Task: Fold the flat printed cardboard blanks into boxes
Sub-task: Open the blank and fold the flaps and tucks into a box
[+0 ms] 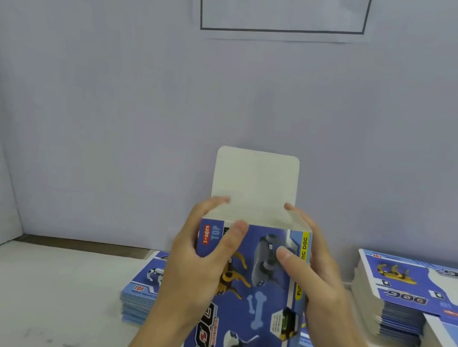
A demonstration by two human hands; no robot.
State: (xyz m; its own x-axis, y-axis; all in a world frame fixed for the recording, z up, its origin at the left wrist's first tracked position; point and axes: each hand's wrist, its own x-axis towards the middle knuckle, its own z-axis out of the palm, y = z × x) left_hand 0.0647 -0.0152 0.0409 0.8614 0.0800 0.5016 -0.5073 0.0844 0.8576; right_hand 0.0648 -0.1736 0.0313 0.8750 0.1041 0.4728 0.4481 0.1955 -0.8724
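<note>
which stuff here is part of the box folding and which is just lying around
Job: box held in left hand and right hand; its open top flap; stacks of flat blanks.
Lying about: wall sign; table.

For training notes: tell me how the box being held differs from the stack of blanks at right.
The held box is opened into a tube, upright, its white top flap standing open; the right stack lies flat on the table. The box is one piece, gripped by both hands; the stack is many, untouched. Both share blue dog print.
</note>
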